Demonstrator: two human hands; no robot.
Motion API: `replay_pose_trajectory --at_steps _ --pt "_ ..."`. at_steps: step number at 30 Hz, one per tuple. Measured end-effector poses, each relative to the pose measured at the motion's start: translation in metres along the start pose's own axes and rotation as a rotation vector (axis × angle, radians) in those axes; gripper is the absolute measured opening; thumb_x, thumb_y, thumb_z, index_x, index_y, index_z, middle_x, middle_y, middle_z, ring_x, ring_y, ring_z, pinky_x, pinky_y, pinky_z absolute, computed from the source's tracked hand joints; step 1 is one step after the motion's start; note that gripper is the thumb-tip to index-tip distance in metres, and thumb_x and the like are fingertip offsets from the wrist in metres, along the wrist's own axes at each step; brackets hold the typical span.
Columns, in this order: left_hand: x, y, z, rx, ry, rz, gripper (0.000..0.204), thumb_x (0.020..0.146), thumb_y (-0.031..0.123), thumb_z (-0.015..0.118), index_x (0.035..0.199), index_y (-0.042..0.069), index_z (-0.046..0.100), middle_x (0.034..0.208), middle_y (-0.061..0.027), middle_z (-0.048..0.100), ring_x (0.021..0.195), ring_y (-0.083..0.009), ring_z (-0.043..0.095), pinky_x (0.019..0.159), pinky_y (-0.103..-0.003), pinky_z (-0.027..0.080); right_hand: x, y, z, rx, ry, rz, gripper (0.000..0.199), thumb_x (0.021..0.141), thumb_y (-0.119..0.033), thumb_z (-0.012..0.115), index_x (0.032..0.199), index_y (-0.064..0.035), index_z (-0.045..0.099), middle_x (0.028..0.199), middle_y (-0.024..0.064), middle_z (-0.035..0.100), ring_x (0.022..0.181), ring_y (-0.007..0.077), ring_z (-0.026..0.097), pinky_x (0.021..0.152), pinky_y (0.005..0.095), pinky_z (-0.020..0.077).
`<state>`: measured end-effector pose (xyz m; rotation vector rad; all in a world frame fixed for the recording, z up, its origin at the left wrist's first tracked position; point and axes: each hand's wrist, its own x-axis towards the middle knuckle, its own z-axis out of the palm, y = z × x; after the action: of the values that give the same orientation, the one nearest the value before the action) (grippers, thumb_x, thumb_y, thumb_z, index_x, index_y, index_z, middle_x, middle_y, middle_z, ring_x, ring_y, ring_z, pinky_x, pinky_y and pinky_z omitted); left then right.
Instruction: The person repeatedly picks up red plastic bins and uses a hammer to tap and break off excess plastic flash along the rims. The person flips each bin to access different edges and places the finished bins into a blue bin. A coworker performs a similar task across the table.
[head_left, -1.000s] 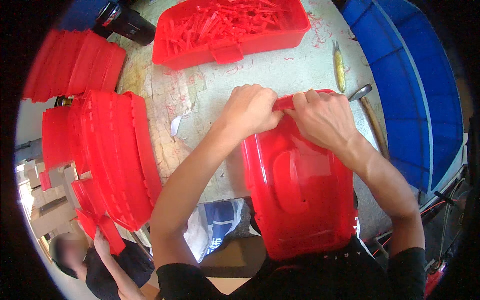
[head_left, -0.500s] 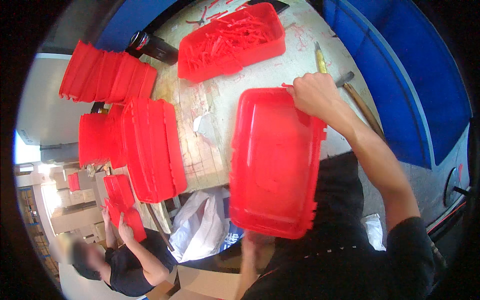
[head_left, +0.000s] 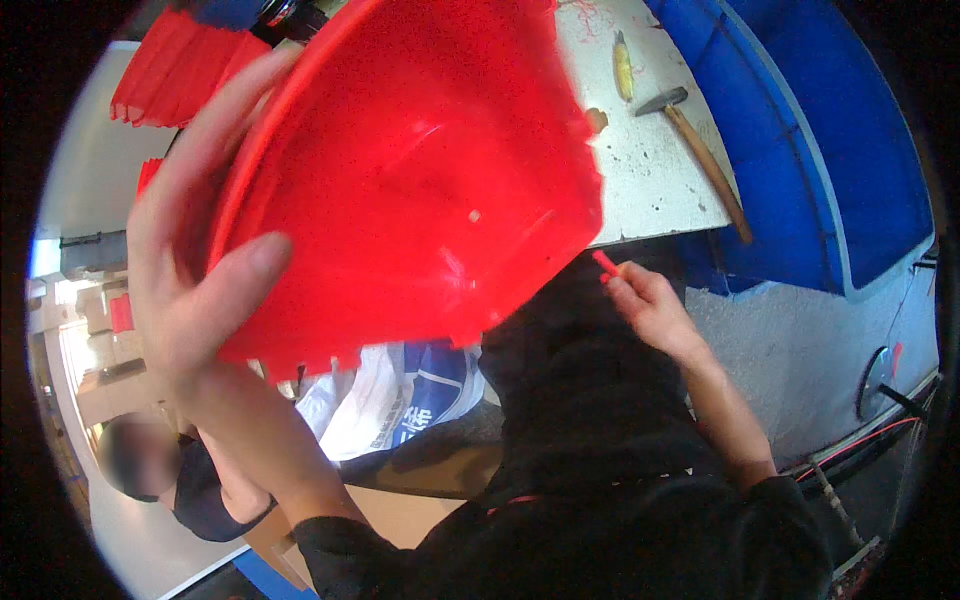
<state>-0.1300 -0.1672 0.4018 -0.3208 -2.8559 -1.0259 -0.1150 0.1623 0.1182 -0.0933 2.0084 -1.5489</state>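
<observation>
A large red plastic bin [head_left: 420, 180] is raised and tilted close in front of me, hiding much of the worktable. My left hand [head_left: 195, 285] grips it by its left rim, thumb on the inside and fingers round the outside. Lower and to the right, away from the bin, my right hand [head_left: 652, 308] is closed on a small red plastic strip [head_left: 604, 263], whose end pokes out past the fingers. The strip's other end is hidden. Along the bin's lower and right edges the rim looks jagged.
On the white worktable [head_left: 650, 170] lie a hammer [head_left: 705, 155] and a yellow-handled knife-like tool [head_left: 623, 68]. Blue panels [head_left: 790, 130] stand at the right. Stacked red bins [head_left: 175, 70] are at the far left. A white-and-blue sack [head_left: 390, 400] and a co-worker [head_left: 220, 485] are lower left.
The red bin has been lifted, turned and brought nearer. My left hand has come from underneath to its left rim. My right hand has left the bin and dropped lower with a red strip.
</observation>
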Motion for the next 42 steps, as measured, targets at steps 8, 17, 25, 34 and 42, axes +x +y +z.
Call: replay_pose_trajectory --at_steps 8,17,25,34,42 --pt "0.041 -0.006 0.024 -0.061 -0.117 0.299 0.085 0.074 0.04 0.071 0.142 -0.003 0.045 0.14 -0.0202 0.051 0.127 -0.0312 0.052 0.109 -0.04 0.038 0.018 0.003 0.034 0.633 -0.081 0.301 0.03 0.106 -0.032 0.046 0.088 -0.0103 0.056 0.06 -0.0077 0.034 0.048 0.0039 0.026 0.044 0.0242 0.0177" --pt "0.032 0.024 0.062 -0.218 0.338 0.228 0.064 0.079 0.036 0.068 0.132 0.0 0.056 0.124 -0.019 0.062 0.108 -0.0306 0.066 0.094 -0.037 0.053 0.016 0.009 0.03 0.718 -0.005 0.32 0.033 0.105 -0.035 0.048 0.088 -0.0077 0.055 0.06 -0.0056 0.039 0.047 0.0054 0.03 0.042 0.0251 0.0204" --pt "-0.068 -0.009 0.146 -0.237 0.624 -0.151 0.038 0.095 0.036 0.059 0.113 0.003 0.062 0.103 -0.0102 0.066 0.09 -0.0192 0.062 0.079 -0.032 0.05 0.014 0.011 0.038 0.848 0.016 0.37 0.031 0.105 -0.033 0.048 0.087 -0.0087 0.054 0.058 -0.0071 0.034 0.045 0.005 0.026 0.042 0.0242 0.0192" --pt "-0.072 -0.067 0.384 -1.694 0.111 -0.986 0.057 0.101 0.05 0.05 0.122 -0.002 0.059 0.111 -0.0173 0.068 0.104 -0.0267 0.065 0.092 -0.038 0.051 0.015 0.019 0.046 0.913 0.024 0.374 0.028 0.105 -0.033 0.048 0.087 -0.0134 0.053 0.059 -0.0061 0.04 0.045 0.0064 0.031 0.04 0.0268 0.0204" --pt "-0.059 -0.059 0.364 -1.458 0.151 -1.092 0.041 0.099 0.044 0.056 0.108 0.004 0.061 0.089 -0.0129 0.067 0.082 -0.0252 0.064 0.076 -0.04 0.054 -0.008 -0.009 0.008 -0.57 -0.035 -0.059 0.041 0.098 -0.042 0.054 0.1 -0.002 0.064 0.076 0.0217 0.069 0.077 0.0346 0.072 0.066 0.0482 0.0557"
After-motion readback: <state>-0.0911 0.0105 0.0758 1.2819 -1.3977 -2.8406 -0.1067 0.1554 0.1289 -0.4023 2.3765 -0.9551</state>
